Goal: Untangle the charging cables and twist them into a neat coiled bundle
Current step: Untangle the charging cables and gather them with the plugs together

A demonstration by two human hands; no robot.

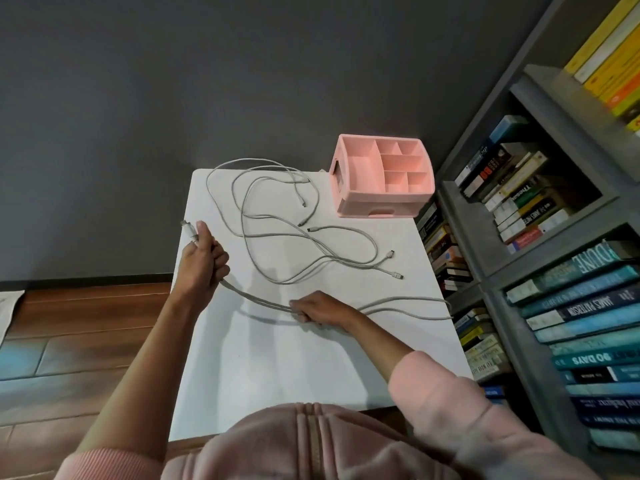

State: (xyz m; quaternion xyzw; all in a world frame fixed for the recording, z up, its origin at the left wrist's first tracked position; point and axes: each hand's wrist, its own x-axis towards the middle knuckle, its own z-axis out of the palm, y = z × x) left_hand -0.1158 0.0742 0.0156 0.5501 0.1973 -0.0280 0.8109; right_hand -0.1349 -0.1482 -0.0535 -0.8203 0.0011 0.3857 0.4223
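Both hands are gripping: the left hand (pixel 204 261) and right hand (pixel 320 310) are clasping limp, light cables (pixel 277 237), probably best held near the plugs.

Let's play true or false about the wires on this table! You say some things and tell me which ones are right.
1. The left hand grips the held cable near its plug. True.
2. The pink organizer is stuffed with cables. False: its compartments look empty.
3. The right hand lies flat, holding nothing. False: it grips the held cable too.
4. Loose cables lie crossing each other on the white table. True.
5. Books fill the shelf on the right. True.
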